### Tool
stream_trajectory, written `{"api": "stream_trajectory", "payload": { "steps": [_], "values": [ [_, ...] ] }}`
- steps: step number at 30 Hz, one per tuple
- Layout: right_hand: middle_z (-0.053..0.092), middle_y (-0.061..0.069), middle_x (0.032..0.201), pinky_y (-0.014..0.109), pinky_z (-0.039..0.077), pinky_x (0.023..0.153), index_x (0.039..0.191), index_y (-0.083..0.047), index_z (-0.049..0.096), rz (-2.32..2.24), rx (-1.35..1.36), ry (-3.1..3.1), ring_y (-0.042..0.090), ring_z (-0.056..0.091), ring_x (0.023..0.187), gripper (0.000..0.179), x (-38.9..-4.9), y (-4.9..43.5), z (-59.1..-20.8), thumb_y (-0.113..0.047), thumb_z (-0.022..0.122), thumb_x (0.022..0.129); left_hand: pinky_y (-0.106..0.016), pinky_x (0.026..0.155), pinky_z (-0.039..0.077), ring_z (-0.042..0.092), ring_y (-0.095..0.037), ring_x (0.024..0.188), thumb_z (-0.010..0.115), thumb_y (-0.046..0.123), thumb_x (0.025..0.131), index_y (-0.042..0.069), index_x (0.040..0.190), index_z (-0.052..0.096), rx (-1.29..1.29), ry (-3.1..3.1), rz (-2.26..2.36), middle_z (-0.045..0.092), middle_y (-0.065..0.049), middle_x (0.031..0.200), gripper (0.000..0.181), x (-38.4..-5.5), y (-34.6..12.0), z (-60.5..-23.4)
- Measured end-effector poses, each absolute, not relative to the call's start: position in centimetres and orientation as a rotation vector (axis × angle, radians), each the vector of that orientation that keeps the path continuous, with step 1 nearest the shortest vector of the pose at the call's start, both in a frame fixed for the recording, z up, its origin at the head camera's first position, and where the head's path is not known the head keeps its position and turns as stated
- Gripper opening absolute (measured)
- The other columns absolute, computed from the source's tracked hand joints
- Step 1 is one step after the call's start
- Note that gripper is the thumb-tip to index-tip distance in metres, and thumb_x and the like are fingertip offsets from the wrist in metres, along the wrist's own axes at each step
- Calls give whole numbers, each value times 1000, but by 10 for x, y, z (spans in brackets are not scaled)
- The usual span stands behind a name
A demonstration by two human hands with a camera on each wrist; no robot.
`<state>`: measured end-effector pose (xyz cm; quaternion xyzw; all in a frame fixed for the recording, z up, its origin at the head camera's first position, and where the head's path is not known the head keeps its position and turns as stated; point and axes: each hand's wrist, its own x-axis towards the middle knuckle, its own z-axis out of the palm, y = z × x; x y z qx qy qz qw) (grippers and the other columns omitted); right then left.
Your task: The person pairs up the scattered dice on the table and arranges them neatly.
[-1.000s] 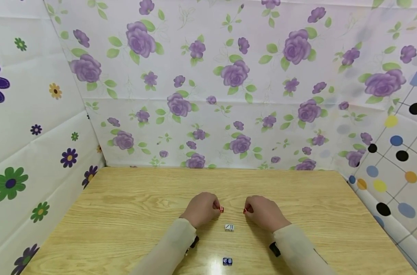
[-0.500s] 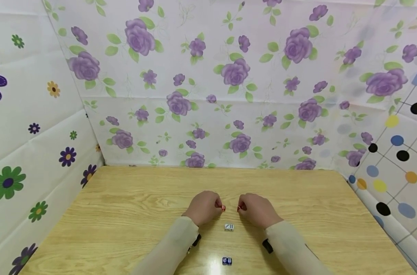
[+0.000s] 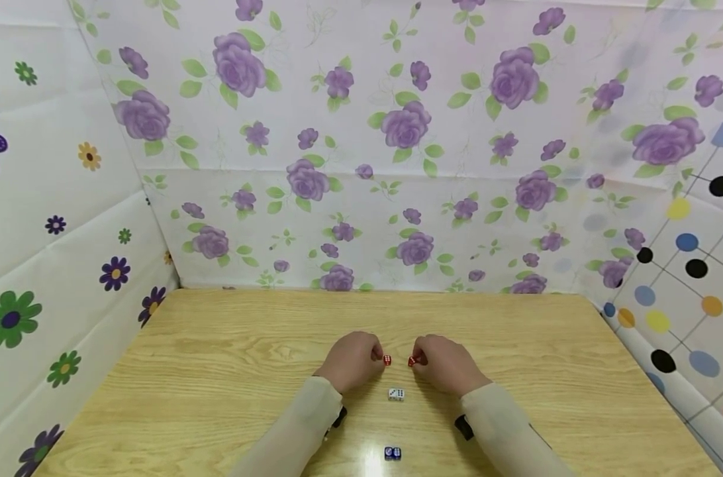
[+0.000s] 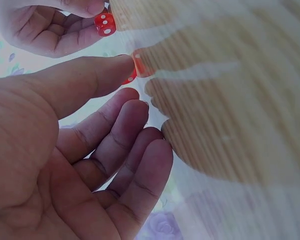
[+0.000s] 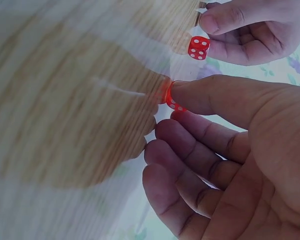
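Observation:
Two red dice with white pips are on the wooden table, a small gap between them. My left hand [image 3: 352, 361] pinches the left red die [image 3: 387, 360] between thumb and fingers. Opposite it, my right hand [image 3: 447, 363] has the other red die [image 3: 412, 362] at its thumb and fingertips. In the left wrist view the thumb partly covers the left die [image 4: 130, 78]. The right wrist view shows the right die [image 5: 174, 100] partly behind the thumb, down at the glossy surface. The remaining fingers of both hands are loosely bent.
Nearer to me, between the forearms, a pair of white dice [image 3: 396, 394] sits side by side. A pair of dark blue dice [image 3: 392, 453] lies closer still. The wooden table [image 3: 248, 331] ends at a flowered cloth wall [image 3: 361, 218], with patterned cloth on both sides.
My right hand has come leftward with its red die, and my left hand has shifted slightly right. The gap between the red dice is smaller; in the last half second they barely moved.

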<state>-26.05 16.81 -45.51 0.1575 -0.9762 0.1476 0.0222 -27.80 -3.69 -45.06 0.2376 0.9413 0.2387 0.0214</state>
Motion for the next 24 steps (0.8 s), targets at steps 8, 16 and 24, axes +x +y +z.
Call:
{"api": "stream_trajectory", "payload": {
  "steps": [8,16,24],
  "values": [
    [55,-8,74,29,43,59,81,-19,64,464,507,-2996,7,48,64,10,-262,166,-458,-22,73,83,-26,62,45,52,-6,64,73,21,82,18,74,67,747,2922,741,59,11,73,10,-279,-36,-450],
    [53,-8,72,29,41,57,78,-20,63,469,506,-3004,7,46,63,11,-260,163,-454,-21,72,83,-26,61,45,52,-5,64,73,24,82,21,72,65,760,2931,712,58,13,71,13,-282,-34,-453],
    [54,-7,73,29,41,57,81,-18,64,453,539,-3008,8,47,64,9,-263,158,-453,-21,71,84,-27,63,45,52,-7,66,72,19,82,17,88,66,753,2895,711,57,11,75,9,-284,-29,-452]
  ]
}}
